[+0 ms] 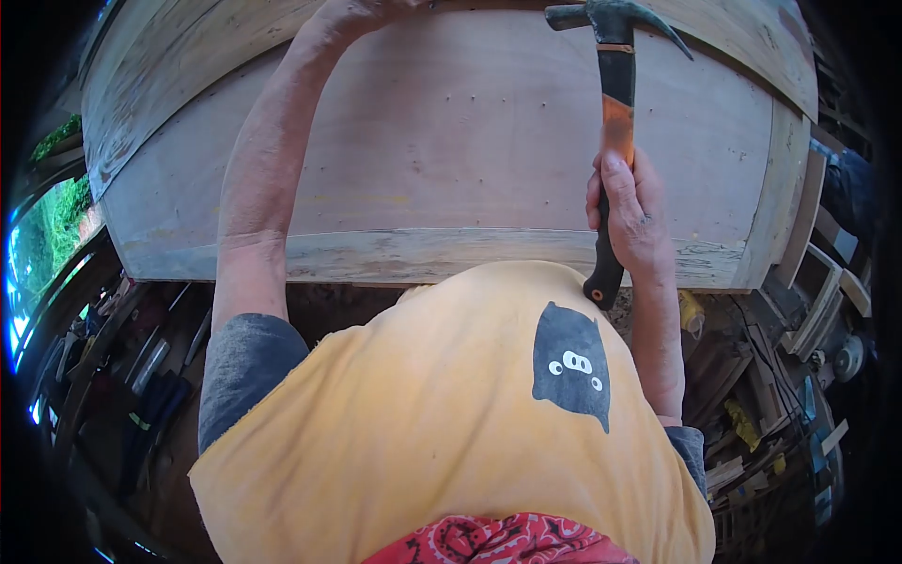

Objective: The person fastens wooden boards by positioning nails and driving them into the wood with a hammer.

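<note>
My right hand (631, 209) is wrapped round the black and orange handle of a claw hammer (617, 113). The hammer stands head-up in the view, its steel head and curved claw at the top edge, above a broad wooden panel (395, 179). At the far side of the panel, my left hand (376, 7) is cut off by the top edge of the view, so its fingers are mostly hidden. Small nail-like points dot the panel's face, some in a short row near its middle.
A pale wooden strip (451, 246) edges the near side of the panel, and curved boards (178, 94) rise at the far left. Tools (150, 367) lie below on the left. Scrap wood (723, 376) is piled on the right. My yellow apron (432, 395) faces the panel's edge.
</note>
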`<control>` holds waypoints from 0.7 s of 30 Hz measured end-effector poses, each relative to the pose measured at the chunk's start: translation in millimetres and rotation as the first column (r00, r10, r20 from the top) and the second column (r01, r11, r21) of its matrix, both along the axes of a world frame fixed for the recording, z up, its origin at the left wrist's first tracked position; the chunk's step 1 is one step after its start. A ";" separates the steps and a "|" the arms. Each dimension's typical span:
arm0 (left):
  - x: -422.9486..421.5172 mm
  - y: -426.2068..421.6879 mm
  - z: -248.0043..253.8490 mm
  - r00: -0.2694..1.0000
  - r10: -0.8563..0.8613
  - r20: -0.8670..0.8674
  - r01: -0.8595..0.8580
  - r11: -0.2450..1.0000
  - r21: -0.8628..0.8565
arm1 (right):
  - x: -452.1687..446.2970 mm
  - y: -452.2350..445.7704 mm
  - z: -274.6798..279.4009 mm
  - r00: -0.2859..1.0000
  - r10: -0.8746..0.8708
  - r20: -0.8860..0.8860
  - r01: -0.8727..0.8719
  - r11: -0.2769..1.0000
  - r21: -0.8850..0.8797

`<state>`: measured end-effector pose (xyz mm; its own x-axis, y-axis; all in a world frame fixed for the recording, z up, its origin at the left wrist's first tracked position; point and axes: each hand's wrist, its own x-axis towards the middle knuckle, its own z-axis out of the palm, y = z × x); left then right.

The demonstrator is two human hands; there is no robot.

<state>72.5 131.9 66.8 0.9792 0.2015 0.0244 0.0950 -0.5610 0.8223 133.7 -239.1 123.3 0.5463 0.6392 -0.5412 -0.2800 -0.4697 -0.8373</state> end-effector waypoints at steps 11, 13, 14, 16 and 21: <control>15.4 -0.3 3.9 0.978 -0.198 -0.058 0.206 0.958 0.198 | -4.4 10.3 4.4 0.999 0.044 -0.019 -0.043 0.999 0.022; 18.5 -0.9 4.7 0.974 -0.225 -0.034 0.227 0.951 0.208 | -0.6 14.4 6.4 0.999 0.032 -0.018 -0.030 0.998 0.058; 18.7 -1.1 4.7 0.971 -0.238 -0.025 0.238 0.948 0.212 | 1.7 17.2 8.3 1.000 0.019 -0.019 -0.017 0.996 0.084; 20.6 1.9 2.7 0.959 -0.280 -0.032 0.279 0.925 0.258 | 5.9 23.4 10.8 1.000 -0.014 -0.013 0.016 0.991 0.132; 20.7 1.0 0.9 0.948 -0.316 0.028 0.299 0.921 0.249 | 6.4 45.2 -10.9 1.000 -0.017 0.020 0.014 0.987 0.160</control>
<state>93.3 132.9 67.6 0.9865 -0.1291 0.1007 -0.1634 -0.7340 0.6593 140.1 -193.9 112.4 0.5672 0.7077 -0.4212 -0.2678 -0.3251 -0.9070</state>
